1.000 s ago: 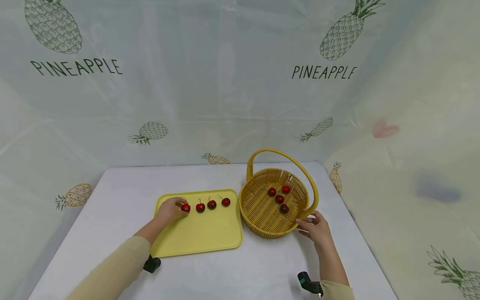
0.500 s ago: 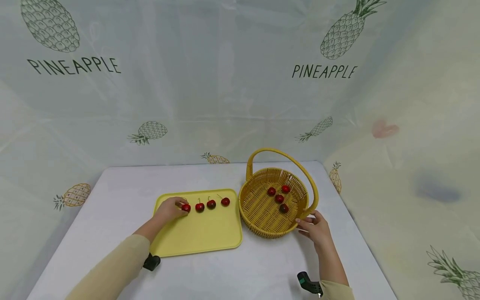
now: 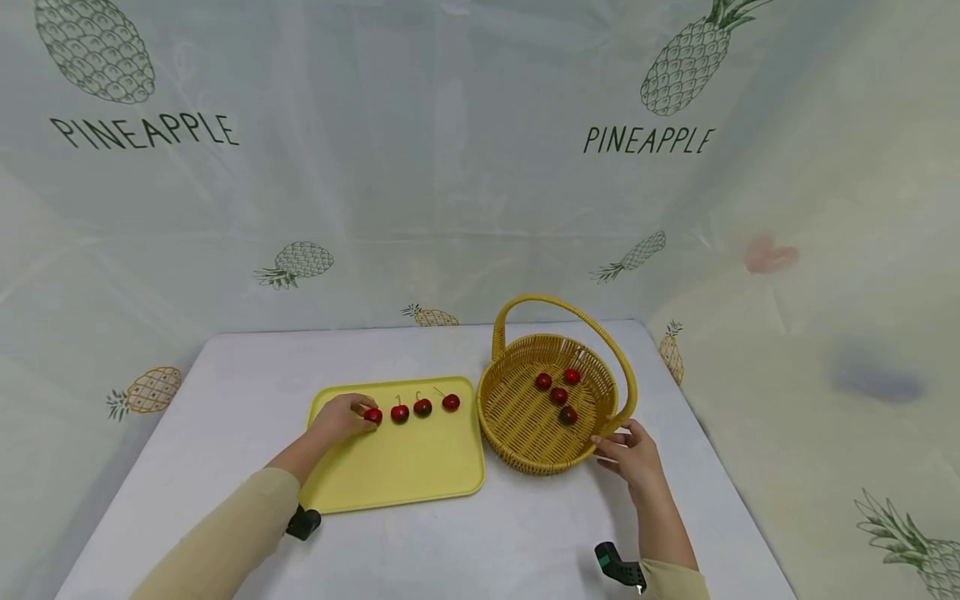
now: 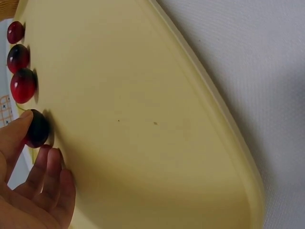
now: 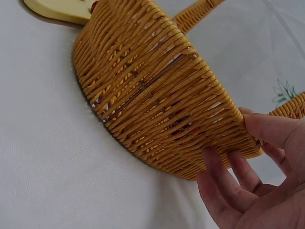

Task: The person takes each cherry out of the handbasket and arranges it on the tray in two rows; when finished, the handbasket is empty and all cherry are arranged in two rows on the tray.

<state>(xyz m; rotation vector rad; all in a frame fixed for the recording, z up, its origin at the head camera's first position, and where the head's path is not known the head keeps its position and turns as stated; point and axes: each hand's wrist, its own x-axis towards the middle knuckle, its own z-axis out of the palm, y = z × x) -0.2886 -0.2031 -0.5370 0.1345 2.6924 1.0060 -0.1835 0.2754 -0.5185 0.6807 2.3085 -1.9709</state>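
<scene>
On the yellow tray, my left hand pinches the leftmost dark red cherry. The left wrist view shows the thumb against that cherry, the other fingers curled below; the index finger is mostly hidden. Three more cherries sit to its right in a row, the nearest being a bright red cherry with its stem up. My right hand grips the rim of a woven basket near the handle's base, its fingertips along the outer wall in the right wrist view. Several cherries lie inside the basket.
The basket's tall arched handle rises over it. Tray and basket stand side by side, nearly touching, on a white tabletop. Behind the table hangs a pineapple-print curtain.
</scene>
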